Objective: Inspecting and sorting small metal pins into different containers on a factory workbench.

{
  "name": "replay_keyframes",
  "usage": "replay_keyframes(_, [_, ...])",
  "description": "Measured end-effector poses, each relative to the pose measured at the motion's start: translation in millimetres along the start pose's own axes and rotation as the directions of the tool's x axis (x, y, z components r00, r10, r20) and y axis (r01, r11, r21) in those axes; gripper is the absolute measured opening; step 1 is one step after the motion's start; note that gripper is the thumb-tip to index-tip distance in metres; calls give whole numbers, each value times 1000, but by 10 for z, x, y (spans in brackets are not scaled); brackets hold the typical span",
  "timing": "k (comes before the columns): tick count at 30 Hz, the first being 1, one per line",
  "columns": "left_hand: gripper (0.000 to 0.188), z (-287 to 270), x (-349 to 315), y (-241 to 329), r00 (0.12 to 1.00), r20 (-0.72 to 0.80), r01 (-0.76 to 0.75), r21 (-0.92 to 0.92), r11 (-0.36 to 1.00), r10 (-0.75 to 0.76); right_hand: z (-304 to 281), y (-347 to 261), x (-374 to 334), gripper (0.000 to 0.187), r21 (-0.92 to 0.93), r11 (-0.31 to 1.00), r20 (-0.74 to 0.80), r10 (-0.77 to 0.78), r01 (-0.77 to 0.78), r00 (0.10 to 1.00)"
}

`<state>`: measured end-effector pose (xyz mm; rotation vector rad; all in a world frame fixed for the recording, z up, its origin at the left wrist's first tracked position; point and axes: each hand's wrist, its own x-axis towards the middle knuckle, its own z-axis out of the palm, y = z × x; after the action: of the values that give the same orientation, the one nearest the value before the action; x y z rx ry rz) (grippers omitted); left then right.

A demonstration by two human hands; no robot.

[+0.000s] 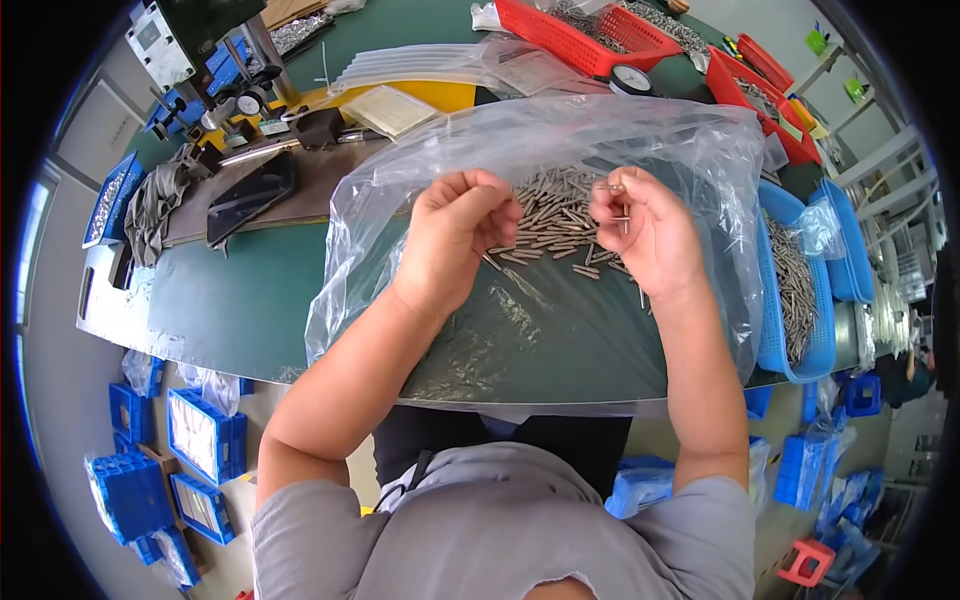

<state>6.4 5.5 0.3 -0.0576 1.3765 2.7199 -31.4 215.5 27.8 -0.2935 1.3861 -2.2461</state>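
Metal pins [556, 214], slim: loose pile on clear plastic [352, 262] over the green tabletop [262, 306], presumably to keep them contained; right hand [652, 228], grip closed on at least one, apparently fingertip-held for control; left hand [455, 222], fingers curled, cannot tell whether its grip holds anything.

Slim grey-silver metal pins [555, 222], lots — loose heap, mixed dirs, a few strays at near edge. Lying w/ crumpled clear plastic film [690, 140] around; in or on it, can't tell. R hand [658, 238] fingertips hold approx. 2 more — 1 horiz., 1 vert.
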Motion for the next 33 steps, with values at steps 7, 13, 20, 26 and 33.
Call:
replay_keyframes(7, [6,7,-9,25,1000,-10,-7,-46,999,6,69,272,1,11,-442,896,-22,29,-36,999])
replay_keyframes(13, [7,-5,2,24,999,50,-5,-48,999,7,371,527,-45,13,-948,17,292,-359,318,887])
replay_keyframes(20, [7,-12,10,26,999,46,-2,-28,1000,3,290,490,-61,12,-896,-124,444,-263,426,857])
replay_keyframes(26, [4,25,1,16,996,78,36,-28,999,-33,309,473,-88,11,-894,-95,448,-236,438,863])
replay_keyframes(33, [8,14,-10,-6,971,198,148,-77,986,-130,140,108,-73,14,-358,928,-80,-146,108,986])
